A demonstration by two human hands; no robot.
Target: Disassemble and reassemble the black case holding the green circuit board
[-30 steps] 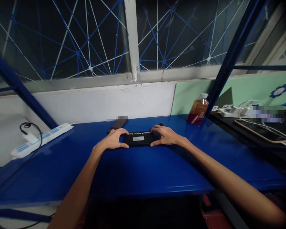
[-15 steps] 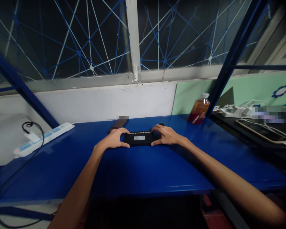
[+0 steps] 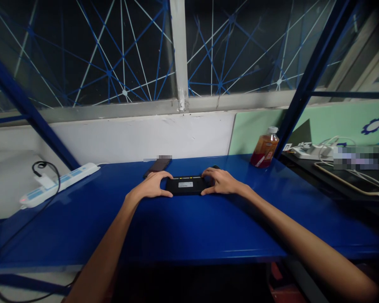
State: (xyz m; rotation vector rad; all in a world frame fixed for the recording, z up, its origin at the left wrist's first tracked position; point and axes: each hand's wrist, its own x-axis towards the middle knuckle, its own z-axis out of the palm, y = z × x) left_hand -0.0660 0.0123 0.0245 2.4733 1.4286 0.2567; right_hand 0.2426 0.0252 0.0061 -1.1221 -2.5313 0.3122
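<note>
On the glossy blue tabletop (image 3: 189,229) lay a flat, oblong black box (image 3: 185,190); the left hand (image 3: 151,185) and right hand (image 3: 224,181), arched inward, gripped its opposite ends.

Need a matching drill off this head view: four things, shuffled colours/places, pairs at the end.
1. black box
2. power strip
3. bottle
4. tabletop

A. blue
B. between left hand and right hand
C. in front of the green panel
D. white, toward the picture's left

Pairs: 1-B, 2-D, 3-C, 4-A
</note>
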